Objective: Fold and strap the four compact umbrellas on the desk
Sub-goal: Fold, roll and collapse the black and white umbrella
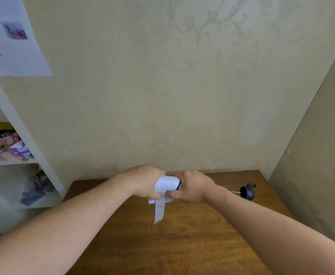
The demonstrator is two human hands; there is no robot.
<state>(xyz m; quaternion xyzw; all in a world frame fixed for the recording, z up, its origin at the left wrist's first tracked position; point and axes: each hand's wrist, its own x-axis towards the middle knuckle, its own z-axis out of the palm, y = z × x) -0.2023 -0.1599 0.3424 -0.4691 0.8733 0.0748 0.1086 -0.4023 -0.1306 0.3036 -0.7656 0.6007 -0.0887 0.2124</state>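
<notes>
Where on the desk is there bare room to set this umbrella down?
Bare wood lies on the desk between the forearms, below the white umbrella gripped by the left hand and right hand. The far right corner is taken by a black handle.

Your left hand and right hand hide most of the white umbrella, and your wrist hides where its dark handle joins. You can't make out the blurred shelf clutter, and the desk runs off the bottom edge.
</notes>
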